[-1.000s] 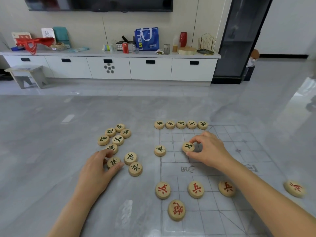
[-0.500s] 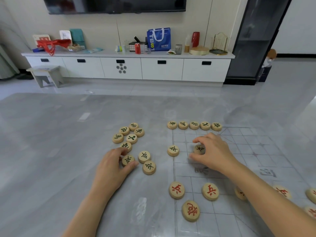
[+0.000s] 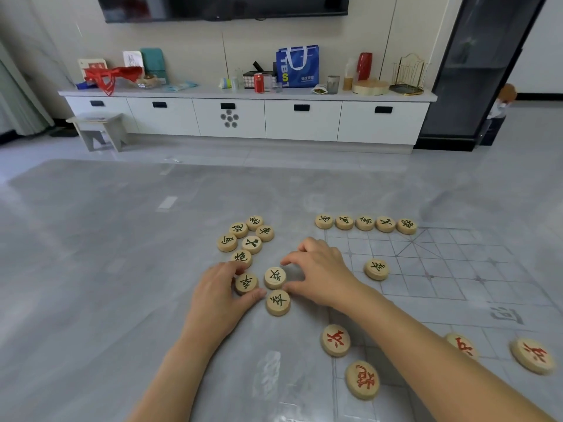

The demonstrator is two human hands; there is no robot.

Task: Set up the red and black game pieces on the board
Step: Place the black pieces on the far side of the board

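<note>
A grey table fills the lower view. Behind it a white cabinet runs along the wall and carries a blue bag and a red can.

The board is a faint grid on the table's right half.

The left hand lies left of the board, forefinger and thumb curled round a black pawn flat on the table. The right hand reaches across from the board side. Its forefinger and thumb are parted at the right edge of a second pawn, just beside the first. I cannot tell whether they grip it or only touch it.

A third pawn lies on the table nearest the camera, between the two hands.

Six loose black pieces cluster on the table beyond the left hand, off the board. A black row of five sits along the board's far edge, and one lone pawn sits further in.

Four red pieces lie on the board's near part, one partly hidden by the right forearm.
</note>
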